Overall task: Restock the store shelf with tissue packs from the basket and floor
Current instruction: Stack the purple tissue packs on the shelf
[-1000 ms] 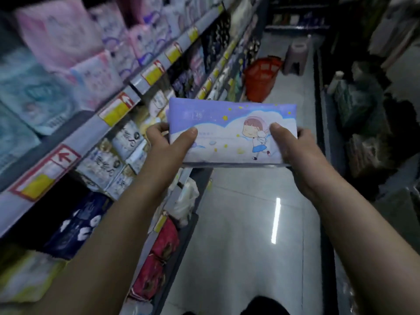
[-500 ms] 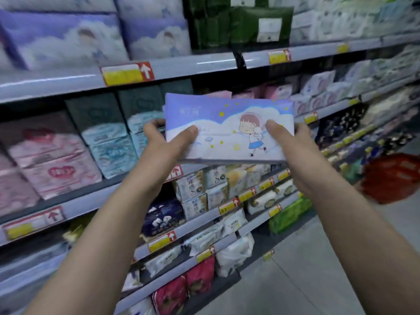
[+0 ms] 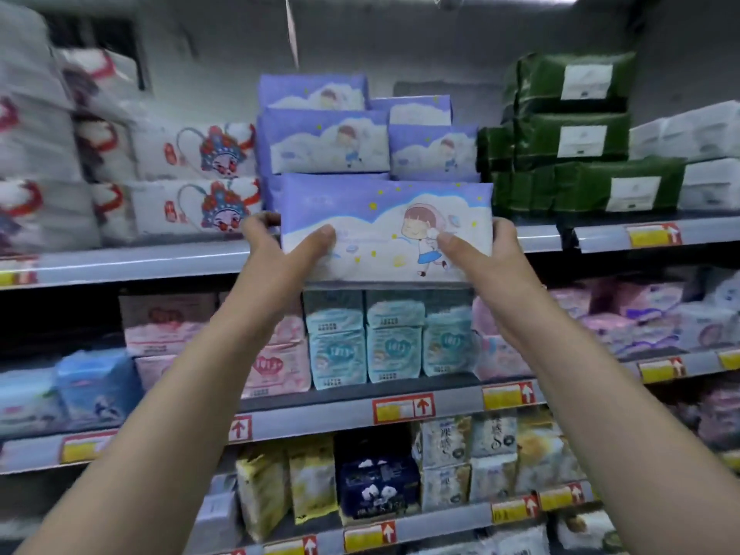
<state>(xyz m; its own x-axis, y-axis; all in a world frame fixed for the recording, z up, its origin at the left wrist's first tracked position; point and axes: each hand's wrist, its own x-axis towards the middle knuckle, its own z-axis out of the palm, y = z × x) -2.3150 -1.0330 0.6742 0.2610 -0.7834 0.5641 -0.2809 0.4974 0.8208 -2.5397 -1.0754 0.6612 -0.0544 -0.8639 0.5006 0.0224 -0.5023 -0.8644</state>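
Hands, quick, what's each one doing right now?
Left hand: grips the left end of the purple tissue pack.
Right hand: grips the right end of the same pack.

Two hands: left hand (image 3: 280, 258), right hand (image 3: 492, 262). One purple pack (image 3: 360, 210) between them. Four more purple packs (image 3: 324, 140) stacked behind on the top shelf (image 3: 160, 262); any others hidden. Two mask packs (image 3: 200, 150) at left. Three labelled green packs (image 3: 536, 138) at right. Three teal packs (image 3: 394, 354) in one row below. Three shelf edges.
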